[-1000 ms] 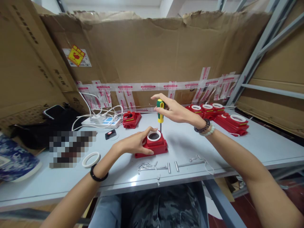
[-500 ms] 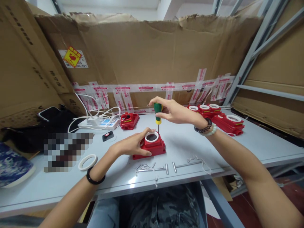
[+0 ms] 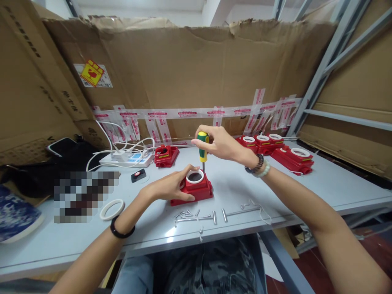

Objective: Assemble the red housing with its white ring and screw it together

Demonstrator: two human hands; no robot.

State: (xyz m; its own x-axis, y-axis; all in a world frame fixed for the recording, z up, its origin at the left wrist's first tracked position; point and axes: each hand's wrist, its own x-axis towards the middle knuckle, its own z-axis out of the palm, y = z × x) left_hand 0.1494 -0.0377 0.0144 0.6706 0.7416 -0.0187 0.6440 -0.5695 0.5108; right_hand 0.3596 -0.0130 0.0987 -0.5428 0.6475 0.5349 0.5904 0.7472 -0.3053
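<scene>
A red housing (image 3: 200, 192) with a white ring (image 3: 195, 182) round a dark round opening sits on the table in front of me. My left hand (image 3: 173, 185) grips it from the left side, thumb toward me and fingers over the back. My right hand (image 3: 216, 143) is closed round the green and yellow handle of a screwdriver (image 3: 202, 149). It stands upright, with its shaft reaching down to the housing's far side behind the ring; the tip is hidden. Several loose screws (image 3: 188, 214) and two T-shaped metal rods (image 3: 240, 212) lie nearer to me.
Several red housings with white rings (image 3: 292, 159) stand at the back right, one more (image 3: 165, 156) at the back left. A power strip with cables (image 3: 128, 158), a small black object (image 3: 139, 175) and a loose white ring (image 3: 112, 209) lie left. Cardboard (image 3: 190, 69) walls the back.
My right hand's grip on the screwdriver has turned, and the handle's yellow top now shows. My left hand and the red housing stay in place.
</scene>
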